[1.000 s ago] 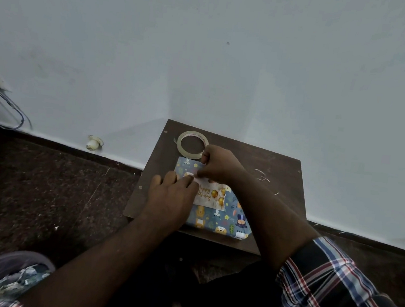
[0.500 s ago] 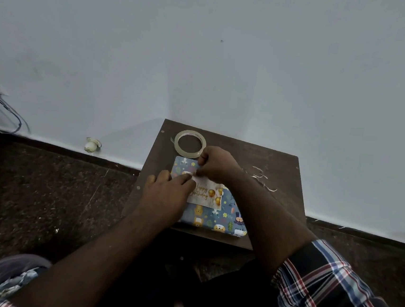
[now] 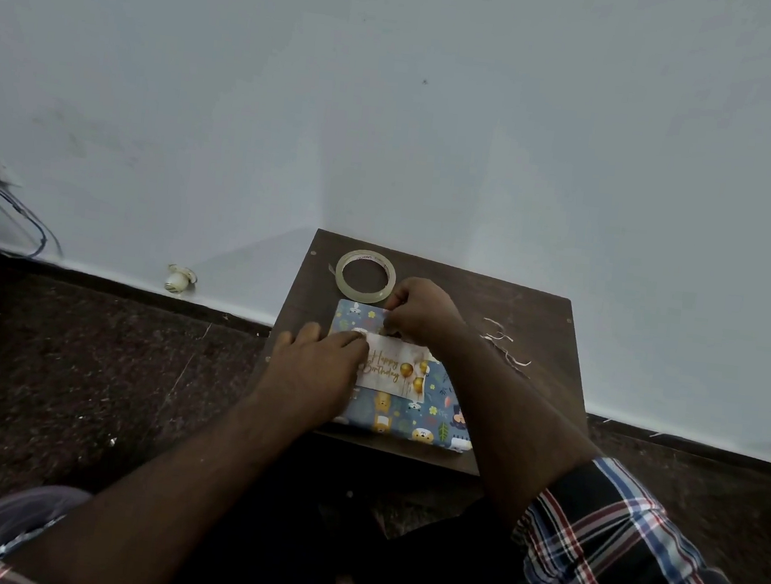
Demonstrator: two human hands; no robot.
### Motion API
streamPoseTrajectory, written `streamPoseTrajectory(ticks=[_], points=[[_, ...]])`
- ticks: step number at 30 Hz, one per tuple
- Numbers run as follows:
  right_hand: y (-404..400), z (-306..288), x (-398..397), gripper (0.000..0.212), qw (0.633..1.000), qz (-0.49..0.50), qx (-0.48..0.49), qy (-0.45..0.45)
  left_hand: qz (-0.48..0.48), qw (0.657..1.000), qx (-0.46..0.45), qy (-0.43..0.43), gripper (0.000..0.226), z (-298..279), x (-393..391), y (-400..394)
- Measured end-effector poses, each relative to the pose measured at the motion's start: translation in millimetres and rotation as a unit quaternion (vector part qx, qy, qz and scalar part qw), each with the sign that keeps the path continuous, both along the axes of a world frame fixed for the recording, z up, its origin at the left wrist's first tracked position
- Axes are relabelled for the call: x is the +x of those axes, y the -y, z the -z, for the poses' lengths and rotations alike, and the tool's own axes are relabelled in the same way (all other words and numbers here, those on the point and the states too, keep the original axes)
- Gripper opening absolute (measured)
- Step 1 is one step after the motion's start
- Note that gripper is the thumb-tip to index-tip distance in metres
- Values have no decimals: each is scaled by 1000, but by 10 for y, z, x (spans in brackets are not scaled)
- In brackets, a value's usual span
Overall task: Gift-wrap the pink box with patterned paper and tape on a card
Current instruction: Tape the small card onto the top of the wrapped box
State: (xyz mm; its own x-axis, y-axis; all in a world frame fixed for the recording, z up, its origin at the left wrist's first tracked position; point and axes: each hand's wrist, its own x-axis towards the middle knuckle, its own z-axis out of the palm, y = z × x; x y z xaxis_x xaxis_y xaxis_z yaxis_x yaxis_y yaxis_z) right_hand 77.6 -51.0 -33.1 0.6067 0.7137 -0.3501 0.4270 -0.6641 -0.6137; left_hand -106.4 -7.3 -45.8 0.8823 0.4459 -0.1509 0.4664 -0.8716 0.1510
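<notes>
Currently, step: taping card (image 3: 394, 370) onto wrapped box (image 3: 414, 412), frame centre, on tabletop (image 3: 536, 320).
Left hand (image 3: 314, 374): fingers flat, pressing card's left edge.
Right hand (image 3: 421, 311): fingers pinching at card's top edge.
Next: likely smooth tape down; roll (image 3: 365, 275) lies just beyond.

The dark brown wooden bench (image 3: 536, 315) lies bare right of the blue patterned wrapped box (image 3: 414, 417), save pale paper shreds (image 3: 505, 348). The clear tape roll (image 3: 365, 275) seemingly touches the box's far edge.

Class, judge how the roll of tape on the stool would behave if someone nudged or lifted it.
The tape roll lies flat on the stool, so it probably slides rather than rolls. It is a thin hollow ring, likely light. Set on edge, it might roll off.
</notes>
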Motion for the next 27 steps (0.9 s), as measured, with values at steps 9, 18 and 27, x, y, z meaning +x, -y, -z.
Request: streamPoseTrajectory(ticks=[9, 18, 27], points=[[-267, 141, 228, 38, 972, -114, 21, 204, -20, 994, -38, 103, 23, 103, -29, -78], [-435, 161, 318, 27, 966, -169, -35, 194, -217, 903, -267, 259, 22, 4, -77, -201], [434, -325, -471, 18, 966, -23, 229, -120, -271, 670, -547, 422, 31, -635, 116, -127]])
